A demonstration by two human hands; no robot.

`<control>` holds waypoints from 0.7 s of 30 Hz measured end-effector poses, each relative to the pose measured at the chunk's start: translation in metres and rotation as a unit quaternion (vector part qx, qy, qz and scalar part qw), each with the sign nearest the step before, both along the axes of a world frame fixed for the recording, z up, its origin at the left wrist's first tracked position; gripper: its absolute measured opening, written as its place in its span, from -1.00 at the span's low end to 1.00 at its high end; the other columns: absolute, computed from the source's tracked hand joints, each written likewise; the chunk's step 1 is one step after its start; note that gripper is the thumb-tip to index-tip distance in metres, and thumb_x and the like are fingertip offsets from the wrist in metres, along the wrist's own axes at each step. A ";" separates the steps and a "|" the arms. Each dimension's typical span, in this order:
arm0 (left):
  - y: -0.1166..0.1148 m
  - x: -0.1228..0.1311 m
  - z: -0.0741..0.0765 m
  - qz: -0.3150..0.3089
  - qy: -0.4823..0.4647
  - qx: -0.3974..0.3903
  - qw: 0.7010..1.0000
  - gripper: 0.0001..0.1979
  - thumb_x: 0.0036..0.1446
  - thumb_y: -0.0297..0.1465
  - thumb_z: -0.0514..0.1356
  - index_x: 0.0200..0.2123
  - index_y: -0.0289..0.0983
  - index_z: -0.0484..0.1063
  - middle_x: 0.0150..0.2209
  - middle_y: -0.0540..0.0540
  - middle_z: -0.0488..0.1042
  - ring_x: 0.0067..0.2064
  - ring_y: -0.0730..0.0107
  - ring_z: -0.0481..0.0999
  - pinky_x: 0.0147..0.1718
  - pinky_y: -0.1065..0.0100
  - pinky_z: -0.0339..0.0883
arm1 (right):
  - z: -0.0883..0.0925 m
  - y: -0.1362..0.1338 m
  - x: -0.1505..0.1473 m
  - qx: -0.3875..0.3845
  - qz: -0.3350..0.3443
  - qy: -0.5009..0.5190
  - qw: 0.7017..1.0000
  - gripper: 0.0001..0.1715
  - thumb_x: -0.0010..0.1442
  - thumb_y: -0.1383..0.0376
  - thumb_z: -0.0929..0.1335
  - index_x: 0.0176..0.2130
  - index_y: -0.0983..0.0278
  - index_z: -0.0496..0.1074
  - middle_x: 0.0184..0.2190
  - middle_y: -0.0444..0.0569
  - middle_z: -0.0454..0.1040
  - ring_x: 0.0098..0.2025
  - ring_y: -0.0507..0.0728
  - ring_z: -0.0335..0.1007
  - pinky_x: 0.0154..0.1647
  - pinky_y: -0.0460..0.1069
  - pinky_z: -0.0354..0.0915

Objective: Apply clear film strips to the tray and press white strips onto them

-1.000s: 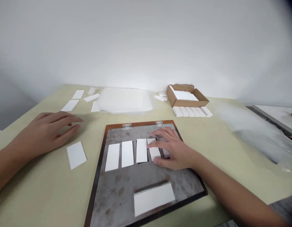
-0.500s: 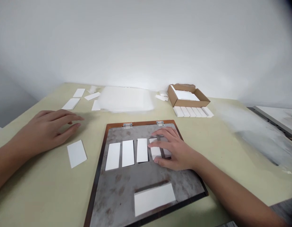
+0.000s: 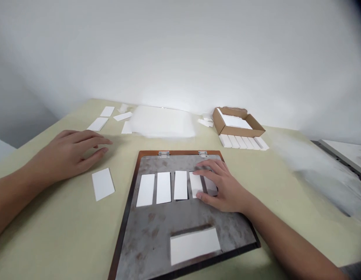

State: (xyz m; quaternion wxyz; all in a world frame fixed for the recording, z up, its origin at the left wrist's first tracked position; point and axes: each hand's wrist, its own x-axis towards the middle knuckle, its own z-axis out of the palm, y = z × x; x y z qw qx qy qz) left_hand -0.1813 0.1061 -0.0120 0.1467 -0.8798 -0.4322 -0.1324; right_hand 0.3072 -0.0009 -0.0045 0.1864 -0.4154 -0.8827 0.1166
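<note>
A grey metal plate [image 3: 157, 229], hinged along its far edge to a brown base, lies in front of me. White rectangular cards [image 3: 164, 188] sit side by side in its slots; the third card [image 3: 180, 185] leaves a dark gap at its near end. My right hand [image 3: 222, 184] spreads over the right end of this row, index finger and thumb touching the fourth card [image 3: 195, 184]. It partly covers the slot at the far right. Left of the plate, my left hand [image 3: 78, 151] hovers with fingers apart, holding nothing. Just below it lies a loose white card [image 3: 103, 184].
A large white piece [image 3: 192, 245] lies in the plate's near opening. Behind stands a cardboard box [image 3: 241, 130] of white pieces, with a row of white strips [image 3: 243, 142] before it. A clear plastic sheet [image 3: 329, 182] lies right; a white stack [image 3: 164, 121] and cards [image 3: 98, 124] lie behind.
The whole view has shifted slightly, moving things rightward. My right index finger has moved from the fourth card's left edge to near its far end. My left hand stays beside the loose card.
</note>
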 end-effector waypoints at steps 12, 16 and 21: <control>0.002 0.000 -0.003 -0.009 0.003 0.005 1.000 -0.64 0.46 -0.25 -0.01 0.08 -0.22 0.50 0.05 -0.11 0.52 0.07 0.21 0.49 0.18 0.17 0.15 | -0.001 0.000 0.000 0.003 0.005 -0.003 1.000 -0.45 0.32 0.13 0.44 0.26 0.12 0.43 0.27 0.11 0.37 0.30 0.36 0.26 0.35 0.33 0.17; 0.002 0.001 -0.002 -0.011 0.003 0.007 1.000 -0.64 0.46 -0.24 -0.01 0.07 -0.23 0.51 0.05 -0.11 0.52 0.08 0.21 0.49 0.18 0.17 0.15 | -0.001 0.000 0.000 0.004 0.005 -0.001 1.000 -0.44 0.31 0.16 0.44 0.26 0.12 0.43 0.27 0.11 0.37 0.29 0.36 0.27 0.34 0.35 0.17; 0.002 0.000 -0.002 -0.012 0.001 0.008 1.000 -0.63 0.46 -0.23 -0.02 0.07 -0.22 0.51 0.04 -0.11 0.52 0.05 0.22 0.50 0.17 0.16 0.16 | -0.001 0.000 0.000 0.000 0.002 -0.002 1.000 -0.46 0.31 0.16 0.44 0.25 0.12 0.44 0.26 0.10 0.37 0.29 0.36 0.26 0.34 0.35 0.16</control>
